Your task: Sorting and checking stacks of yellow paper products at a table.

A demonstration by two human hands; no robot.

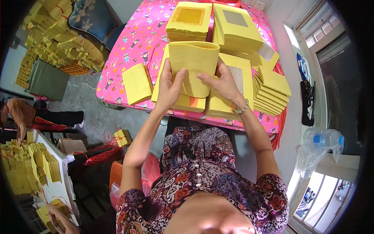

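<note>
Between my two hands is a thick folded wad of yellow paper (193, 74), held upright over the pink table, its folded edges curving at the top. My left hand (172, 84) grips its left side with the thumb on the near face. On the right side my right hand (224, 82), a beaded bracelet at its wrist, holds it the same way. Below it lie flat yellow sheets (187, 104). A folded yellow packet (137, 83) rests to the left. Behind stands a stack of yellow paper with a gold square (189, 17).
Another tall yellow stack (237, 29) and fanned folded packets (272, 89) occupy the table's right, by red strings (279, 124). Bundles (58, 35) pile up at the far left. A co-worker's hand (58, 218) handles paper at a white table (58, 191). A plastic bottle (323, 139) hangs by the window.
</note>
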